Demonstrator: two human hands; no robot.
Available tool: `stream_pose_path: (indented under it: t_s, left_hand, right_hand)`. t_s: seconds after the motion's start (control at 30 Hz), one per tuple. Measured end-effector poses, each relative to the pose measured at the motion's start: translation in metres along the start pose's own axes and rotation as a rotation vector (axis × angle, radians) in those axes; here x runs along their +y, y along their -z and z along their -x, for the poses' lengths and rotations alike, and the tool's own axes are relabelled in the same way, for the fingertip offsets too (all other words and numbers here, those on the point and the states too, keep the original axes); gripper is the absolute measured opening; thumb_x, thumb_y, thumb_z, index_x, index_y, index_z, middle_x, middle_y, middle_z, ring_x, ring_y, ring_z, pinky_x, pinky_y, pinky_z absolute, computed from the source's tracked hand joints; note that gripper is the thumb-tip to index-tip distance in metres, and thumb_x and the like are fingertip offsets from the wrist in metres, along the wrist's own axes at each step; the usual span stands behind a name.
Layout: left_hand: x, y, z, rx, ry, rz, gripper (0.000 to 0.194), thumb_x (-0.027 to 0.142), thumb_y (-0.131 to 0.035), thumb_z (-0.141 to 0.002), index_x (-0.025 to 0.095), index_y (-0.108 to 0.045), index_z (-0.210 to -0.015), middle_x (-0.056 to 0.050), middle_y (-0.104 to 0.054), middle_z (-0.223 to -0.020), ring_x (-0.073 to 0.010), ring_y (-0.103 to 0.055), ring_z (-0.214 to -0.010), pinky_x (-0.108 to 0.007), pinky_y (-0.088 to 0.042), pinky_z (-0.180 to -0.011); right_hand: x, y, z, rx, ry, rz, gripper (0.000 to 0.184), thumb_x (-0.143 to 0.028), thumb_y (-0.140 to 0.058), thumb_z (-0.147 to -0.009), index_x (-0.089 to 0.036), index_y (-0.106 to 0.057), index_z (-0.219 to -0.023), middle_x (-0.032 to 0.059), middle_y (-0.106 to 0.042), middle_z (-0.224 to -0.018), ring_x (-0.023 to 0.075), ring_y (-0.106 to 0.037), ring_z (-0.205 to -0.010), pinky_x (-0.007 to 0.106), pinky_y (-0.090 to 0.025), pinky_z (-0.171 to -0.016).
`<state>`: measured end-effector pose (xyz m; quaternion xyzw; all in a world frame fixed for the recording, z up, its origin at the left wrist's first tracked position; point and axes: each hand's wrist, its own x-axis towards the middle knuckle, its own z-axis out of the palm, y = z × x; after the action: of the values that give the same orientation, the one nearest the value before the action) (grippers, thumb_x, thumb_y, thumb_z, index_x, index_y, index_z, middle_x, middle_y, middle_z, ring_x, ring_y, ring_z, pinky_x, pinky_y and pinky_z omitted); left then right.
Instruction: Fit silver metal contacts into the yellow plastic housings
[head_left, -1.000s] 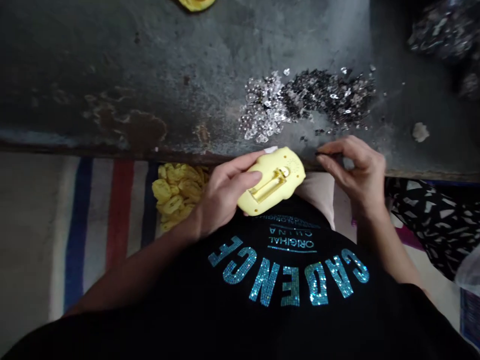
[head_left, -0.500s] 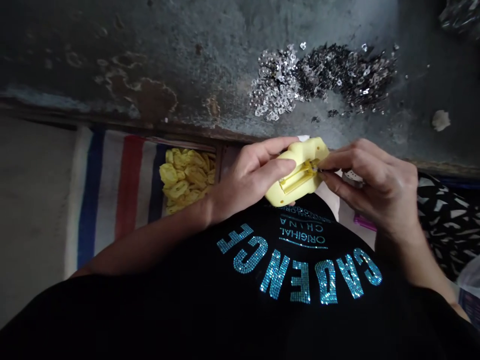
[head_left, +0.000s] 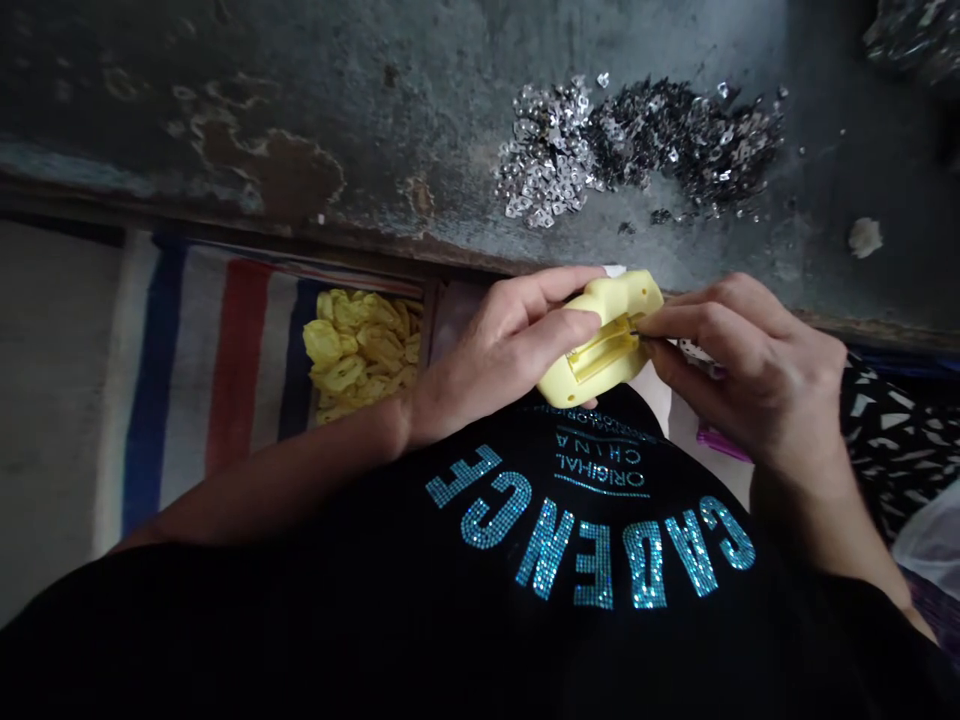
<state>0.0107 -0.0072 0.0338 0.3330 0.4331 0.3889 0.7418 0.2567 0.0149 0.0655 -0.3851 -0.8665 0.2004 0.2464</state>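
My left hand (head_left: 517, 345) grips a pale yellow plastic housing (head_left: 626, 292), thumb on top and fingers along its far side. A long recess like a battery compartment lies open in the housing, facing up. My right hand (head_left: 739, 345) is closed in a pinch at the right end of that recess. Between its thumb and forefinger a small dark bit shows, perhaps one of the metal pieces, but the fingertips hide most of it. Beyond the hands, a pile of small shiny metal contact plates (head_left: 551, 150) lies on the worn grey table (head_left: 420, 100).
Several yellow plastic parts (head_left: 364, 350) fill a container at the left, beside a striped woven sheet (head_left: 236, 370). A whitish lump (head_left: 865, 237) rests on the table at right. Clear plastic wrapping (head_left: 915, 40) sits in the far right corner. The table's front edge runs just beyond my hands.
The view has shifted slightly. My right fingertips remain pinched at the recess's right end, and the housing stays in my left hand with nearly the same tilt.
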Motion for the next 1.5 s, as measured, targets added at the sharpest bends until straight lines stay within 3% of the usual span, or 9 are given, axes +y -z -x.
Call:
stream_pose_path:
  t_s: [0.2,0.7,0.93,1.03,1.17,1.27,1.5]
  left_hand:
    - [0.000,0.000,-0.002,-0.017,-0.007,-0.010,0.047,0.043,-0.083,-0.103,0.022,-0.081,-0.145,-0.008,-0.087,-0.120,-0.0266,-0.083,-0.092,-0.029,-0.069,-0.065]
    - [-0.001,-0.003,-0.009,-0.002,-0.036,-0.005,0.039,0.039,-0.080,-0.103,0.021,-0.084,-0.138,-0.007,-0.084,-0.108,-0.0264,-0.082,-0.088,-0.028,-0.066,-0.058]
    - [-0.005,-0.001,-0.012,-0.018,-0.054,0.005,0.043,0.037,-0.076,-0.105,0.021,-0.081,-0.144,-0.006,-0.086,-0.118,-0.0239,-0.083,-0.087,-0.027,-0.068,-0.058]
    - [-0.007,0.001,-0.010,-0.019,-0.093,-0.079,0.052,0.035,-0.072,-0.106,0.019,-0.074,-0.155,-0.008,-0.086,-0.122,-0.0252,-0.085,-0.091,-0.029,-0.071,-0.064]
    - [-0.009,-0.001,-0.008,0.012,-0.276,-0.345,0.061,0.037,-0.076,-0.105,0.016,-0.069,-0.161,-0.012,-0.083,-0.141,-0.0295,-0.084,-0.114,-0.035,-0.074,-0.087]
    - [-0.008,-0.005,-0.007,0.007,-0.361,-0.465,0.063,0.038,-0.075,-0.105,0.014,-0.068,-0.163,-0.012,-0.085,-0.134,-0.0320,-0.082,-0.120,-0.040,-0.073,-0.098]
    - [-0.006,-0.010,-0.011,-0.052,-0.353,-0.543,0.064,0.036,-0.075,-0.104,0.015,-0.065,-0.164,-0.011,-0.085,-0.121,-0.0278,-0.080,-0.100,-0.039,-0.069,-0.086]
  right_hand:
    - [0.000,0.002,-0.004,-0.034,0.089,0.110,0.011,-0.029,-0.072,-0.111,-0.034,-0.080,-0.117,0.0040,-0.083,-0.102,0.0255,-0.075,-0.090,0.043,-0.065,-0.082]
    - [0.004,0.004,-0.013,-0.094,0.061,0.092,0.015,-0.027,-0.071,-0.112,-0.036,-0.082,-0.117,0.0033,-0.081,-0.099,0.0250,-0.075,-0.090,0.040,-0.065,-0.080]
    - [0.000,0.000,-0.002,0.067,0.055,0.062,0.020,-0.018,-0.073,-0.109,-0.033,-0.079,-0.121,0.0015,-0.084,-0.103,0.0219,-0.076,-0.087,0.040,-0.066,-0.084]
    - [0.011,-0.008,0.002,0.166,-0.044,-0.033,0.014,-0.026,-0.080,-0.106,-0.031,-0.080,-0.118,0.0027,-0.082,-0.105,0.0227,-0.076,-0.091,0.039,-0.064,-0.079]
    - [0.036,-0.020,0.004,0.091,-0.226,-0.299,0.049,-0.052,-0.089,-0.099,-0.033,-0.075,-0.142,0.0082,-0.079,-0.137,0.0277,-0.079,-0.110,0.040,-0.066,-0.078]
    - [0.047,-0.024,0.004,0.026,-0.272,-0.392,0.063,-0.060,-0.091,-0.096,-0.034,-0.071,-0.150,0.0077,-0.077,-0.142,0.0279,-0.078,-0.111,0.041,-0.069,-0.084]
    - [0.053,-0.026,0.007,0.033,-0.260,-0.404,0.070,-0.062,-0.095,-0.091,-0.034,-0.072,-0.151,0.0074,-0.077,-0.137,0.0266,-0.079,-0.106,0.041,-0.070,-0.086]
